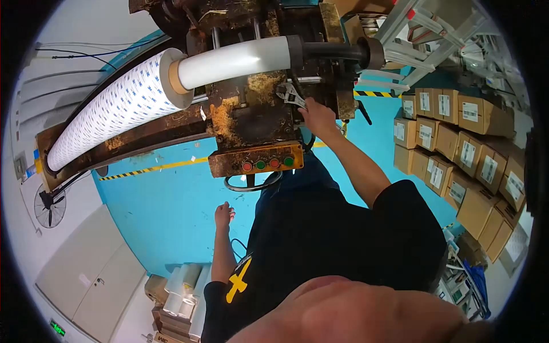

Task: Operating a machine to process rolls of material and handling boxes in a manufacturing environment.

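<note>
My right hand [321, 119] grips the handle end of a metal adjustable wrench [293, 96]. The wrench's jaw lies over the dark, dusty top of a machine [260, 123], below the bare part of its roller. Low at my left side, apart from the machine, hangs my left hand [225, 215] with its fingers curled in. Whether anything is inside those fingers is hidden. A large roll of white film with blue print [117, 111] sits on the machine's left. From its cardboard core [176, 77] a shiny pale roller [237, 62] runs right to a black shaft [331, 51].
Red and green buttons line the control panel [255, 162] at the machine's front, above a metal handwheel [251, 186]. Cardboard boxes [446, 143] are stacked at the right, under a ladder [426, 34]. Wrapped rolls [186, 286] stand lower left, near a wall fan [50, 207].
</note>
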The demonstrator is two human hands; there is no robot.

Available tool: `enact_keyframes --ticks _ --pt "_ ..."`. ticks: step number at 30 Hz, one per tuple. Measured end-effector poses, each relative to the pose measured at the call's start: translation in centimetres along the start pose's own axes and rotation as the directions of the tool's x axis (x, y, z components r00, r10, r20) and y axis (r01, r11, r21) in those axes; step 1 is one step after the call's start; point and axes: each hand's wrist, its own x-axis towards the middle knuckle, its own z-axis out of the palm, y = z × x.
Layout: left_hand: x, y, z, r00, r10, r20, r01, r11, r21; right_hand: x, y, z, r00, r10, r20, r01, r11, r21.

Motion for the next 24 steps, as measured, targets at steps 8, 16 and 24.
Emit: enact_keyframes --ticks 8,16,24 --pt "0.6 1.0 1.0 0.997 0.072 0.022 -0.073 0.996 0.047 1.2 2.5 -1.4 0.989 -0.146 0.039 0.148 0.985 -0.083" --pt "0.0 -0.4 0.6 0.999 -0.012 0.03 0.01 0.997 0.074 2.9 6.1 -4.8 0.96 -0.275 0.054 0.279 0.952 -0.127" --pt "0.5 -1.3 -0.7 0.999 0.035 0.009 -0.035 0.999 0.025 5.8 6.0 -3.6 0.868 -0.496 0.016 0.49 0.851 -0.191"
